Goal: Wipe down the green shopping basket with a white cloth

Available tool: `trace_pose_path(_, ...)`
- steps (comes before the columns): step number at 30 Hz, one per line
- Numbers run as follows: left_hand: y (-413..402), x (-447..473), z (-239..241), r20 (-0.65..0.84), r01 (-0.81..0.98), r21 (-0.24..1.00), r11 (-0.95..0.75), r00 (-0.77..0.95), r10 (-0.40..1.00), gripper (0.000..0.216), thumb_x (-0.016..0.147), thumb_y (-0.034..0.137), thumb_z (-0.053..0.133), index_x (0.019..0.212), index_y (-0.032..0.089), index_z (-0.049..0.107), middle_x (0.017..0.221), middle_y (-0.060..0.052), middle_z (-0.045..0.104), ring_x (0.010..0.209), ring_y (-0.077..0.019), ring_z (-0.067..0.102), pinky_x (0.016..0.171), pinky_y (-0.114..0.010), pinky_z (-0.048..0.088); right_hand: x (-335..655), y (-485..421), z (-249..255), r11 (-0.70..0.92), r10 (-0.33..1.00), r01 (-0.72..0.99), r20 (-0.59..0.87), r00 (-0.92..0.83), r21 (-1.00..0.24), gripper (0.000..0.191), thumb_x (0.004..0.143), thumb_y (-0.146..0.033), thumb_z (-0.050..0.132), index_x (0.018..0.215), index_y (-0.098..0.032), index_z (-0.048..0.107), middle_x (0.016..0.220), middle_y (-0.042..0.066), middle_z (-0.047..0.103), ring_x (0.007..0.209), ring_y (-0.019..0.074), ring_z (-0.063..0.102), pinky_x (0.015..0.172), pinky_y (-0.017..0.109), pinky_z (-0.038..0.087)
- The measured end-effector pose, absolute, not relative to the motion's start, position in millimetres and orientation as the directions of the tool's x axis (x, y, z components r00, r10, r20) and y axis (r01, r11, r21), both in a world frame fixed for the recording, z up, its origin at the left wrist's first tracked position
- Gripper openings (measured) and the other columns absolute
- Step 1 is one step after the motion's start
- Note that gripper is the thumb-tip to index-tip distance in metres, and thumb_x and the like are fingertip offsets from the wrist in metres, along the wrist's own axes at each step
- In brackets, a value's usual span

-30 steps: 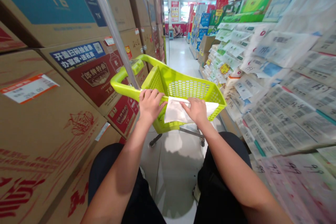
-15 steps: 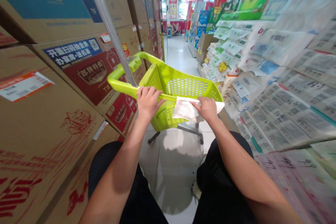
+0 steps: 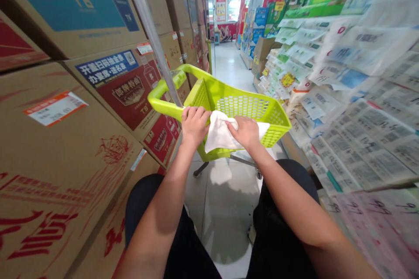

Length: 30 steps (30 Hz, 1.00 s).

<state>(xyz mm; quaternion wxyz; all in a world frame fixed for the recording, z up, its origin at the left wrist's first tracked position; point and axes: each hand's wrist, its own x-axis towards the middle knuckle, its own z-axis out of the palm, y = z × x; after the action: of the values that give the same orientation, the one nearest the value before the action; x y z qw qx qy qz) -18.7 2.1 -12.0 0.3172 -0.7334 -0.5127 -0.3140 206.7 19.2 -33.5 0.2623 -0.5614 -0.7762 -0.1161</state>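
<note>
A lime-green shopping cart (image 3: 248, 91) stands turned sideways in front of my knees, its basket walls pierced with holes. My left hand (image 3: 195, 125) grips the cart's near rim, close to where the handle joins the basket. A white cloth (image 3: 218, 135) drapes over the same rim, bunched up near the middle. My right hand (image 3: 245, 130) is closed on the cloth and presses it against the rim, thumb toward the left hand. The cloth's left edge lies right beside my left fingers. Part of the rim is hidden under cloth and hand.
Stacked cardboard cartons (image 3: 108, 83) wall the left side, with a metal pole (image 3: 153, 35) between them and the cart handle. On the right rise shelves of white plastic packs (image 3: 353, 126). A tiled floor (image 3: 225, 209) runs down the aisle.
My right hand has slid the cloth left along the rim, toward my left hand, and the cloth has bunched up. My left hand keeps its hold on the rim. The view has shifted slightly.
</note>
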Motion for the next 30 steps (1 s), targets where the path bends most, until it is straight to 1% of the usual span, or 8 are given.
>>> trace_pose_path(5,2,-23,-10,0.774,0.944,-0.092,-0.316,0.268,0.573,0.026,0.095,0.049,0.063,0.110,0.030,0.072,0.105,-0.006,0.072,0.108,-0.0302,0.059,0.110,-0.050,0.032,245,20,-38,0.277,0.824,0.959,0.529,-0.203,-0.062,0.053,0.101,-0.065,0.046,0.095,-0.018,0.070,0.094,0.012,0.076,0.090,0.0267,0.065,0.080,0.035,0.030)
trace_pose_path(10,2,-22,-13,0.784,0.943,-0.103,-0.318,0.274,0.557,0.036,0.095,0.059,0.060,0.111,0.029,0.072,0.104,-0.006,0.073,0.107,-0.0305,0.059,0.109,-0.050,0.031,276,20,-44,0.249,0.819,0.967,0.543,-0.184,-0.048,0.053,0.099,-0.065,0.050,0.090,-0.017,0.070,0.089,0.011,0.074,0.087,0.0261,0.064,0.077,0.036,0.029)
trace_pose_path(13,1,-17,-15,0.788,0.942,-0.111,-0.316,0.277,0.550,0.035,0.096,0.057,0.059,0.112,0.029,0.072,0.105,-0.007,0.073,0.107,-0.0307,0.058,0.108,-0.050,0.030,270,17,-45,0.250,0.798,0.965,0.582,-0.159,-0.079,0.044,0.097,-0.058,0.055,0.092,-0.018,0.072,0.091,0.010,0.075,0.090,0.0266,0.065,0.078,0.036,0.029)
trace_pose_path(15,0,-13,-16,0.789,0.941,-0.109,-0.320,0.278,0.548,0.031,0.096,0.052,0.060,0.113,0.029,0.072,0.105,-0.007,0.073,0.107,-0.0306,0.058,0.107,-0.050,0.031,254,16,-43,0.264,0.787,0.958,0.598,-0.150,-0.108,0.041,0.095,-0.056,0.056,0.093,-0.019,0.072,0.091,0.010,0.076,0.090,0.0267,0.065,0.079,0.037,0.029)
trace_pose_path(19,-2,-5,-16,0.789,0.944,-0.092,-0.317,0.264,0.555,0.021,0.095,0.036,0.061,0.112,0.028,0.073,0.102,-0.007,0.072,0.107,-0.0297,0.059,0.106,-0.050,0.031,212,14,-38,0.313,0.768,0.937,0.623,-0.151,-0.157,0.044,0.096,-0.059,0.052,0.093,-0.019,0.071,0.092,0.010,0.076,0.090,0.0268,0.064,0.081,0.037,0.031)
trace_pose_path(21,-2,-5,-16,0.791,0.946,-0.093,-0.310,0.259,0.554,0.021,0.096,0.033,0.059,0.111,0.029,0.073,0.100,-0.007,0.072,0.106,-0.0292,0.059,0.106,-0.050,0.031,196,14,-35,0.311,0.763,0.935,0.631,-0.140,-0.168,0.045,0.097,-0.059,0.050,0.092,-0.019,0.070,0.092,0.010,0.075,0.089,0.0267,0.064,0.081,0.037,0.031)
trace_pose_path(26,0,-14,-14,0.775,0.945,-0.103,-0.309,0.271,0.571,0.022,0.100,0.035,0.054,0.111,0.031,0.073,0.100,-0.006,0.072,0.106,-0.0284,0.059,0.105,-0.049,0.032,196,15,-32,0.349,0.783,0.928,0.586,-0.210,-0.133,0.046,0.101,-0.059,0.045,0.092,-0.020,0.069,0.092,0.010,0.075,0.092,0.0268,0.063,0.081,0.036,0.031)
trace_pose_path(30,0,-23,-12,0.760,0.944,-0.082,-0.319,0.266,0.593,0.024,0.099,0.043,0.056,0.111,0.031,0.073,0.104,-0.007,0.073,0.108,-0.0295,0.059,0.104,-0.049,0.032,223,17,-36,0.313,0.813,0.945,0.542,-0.213,-0.099,0.050,0.101,-0.060,0.045,0.095,-0.018,0.070,0.096,0.013,0.075,0.093,0.0275,0.063,0.081,0.036,0.031)
